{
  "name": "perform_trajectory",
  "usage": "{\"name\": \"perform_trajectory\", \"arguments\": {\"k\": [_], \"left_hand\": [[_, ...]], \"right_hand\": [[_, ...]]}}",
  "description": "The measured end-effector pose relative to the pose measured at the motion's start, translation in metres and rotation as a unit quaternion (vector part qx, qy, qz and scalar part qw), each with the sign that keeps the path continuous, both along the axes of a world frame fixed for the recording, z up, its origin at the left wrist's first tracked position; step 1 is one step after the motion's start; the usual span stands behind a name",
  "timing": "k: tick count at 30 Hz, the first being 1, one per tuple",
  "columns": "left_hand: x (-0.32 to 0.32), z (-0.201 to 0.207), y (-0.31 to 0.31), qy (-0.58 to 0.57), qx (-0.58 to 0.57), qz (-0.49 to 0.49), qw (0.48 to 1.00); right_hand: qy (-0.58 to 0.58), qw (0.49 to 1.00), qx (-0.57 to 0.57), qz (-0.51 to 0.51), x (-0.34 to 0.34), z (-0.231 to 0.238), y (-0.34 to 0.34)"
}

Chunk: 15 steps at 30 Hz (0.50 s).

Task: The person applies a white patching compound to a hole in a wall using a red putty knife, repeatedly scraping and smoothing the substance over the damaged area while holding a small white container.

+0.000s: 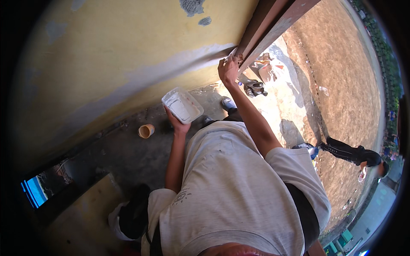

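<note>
My left hand (176,123) grips the near side of a translucent plastic tub (194,112), with white paste smeared over its bottom. The tub is tilted, its open side facing up. Close to the wall (111,55), my right hand (229,70) reaches up to the edge of a brown door frame (250,40). Its fingers are bent together at the joint of frame and wall; whatever they hold is too small and hidden to name. A greyish-white smooth band (175,64) runs along the yellow wall, beside that hand.
An orange-brown cup (146,131) stands on the dark floor (128,153) left of the tub. Past the frame lie a dark plastic bag (255,88) and a pale sack (270,72) on sunlit concrete. Another person (354,154) is outside on brown ground (341,85).
</note>
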<state>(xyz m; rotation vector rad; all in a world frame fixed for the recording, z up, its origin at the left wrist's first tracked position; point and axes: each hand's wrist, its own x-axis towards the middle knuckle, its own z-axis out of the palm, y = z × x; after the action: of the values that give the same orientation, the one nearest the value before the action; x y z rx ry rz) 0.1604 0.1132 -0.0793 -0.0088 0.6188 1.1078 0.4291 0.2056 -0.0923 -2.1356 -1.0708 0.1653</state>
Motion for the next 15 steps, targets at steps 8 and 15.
{"name": "perform_trajectory", "arguments": {"k": [8, 15], "left_hand": [[0.007, 0.010, 0.000, 0.035, -0.010, 0.000, 0.999], [0.002, 0.001, 0.000, 0.012, 0.002, -0.011, 1.000]], "right_hand": [[-0.001, 0.980, 0.031, 0.199, -0.084, 0.004, -0.024], [0.023, 0.992, 0.077, 0.093, -0.024, -0.004, -0.053]]}}
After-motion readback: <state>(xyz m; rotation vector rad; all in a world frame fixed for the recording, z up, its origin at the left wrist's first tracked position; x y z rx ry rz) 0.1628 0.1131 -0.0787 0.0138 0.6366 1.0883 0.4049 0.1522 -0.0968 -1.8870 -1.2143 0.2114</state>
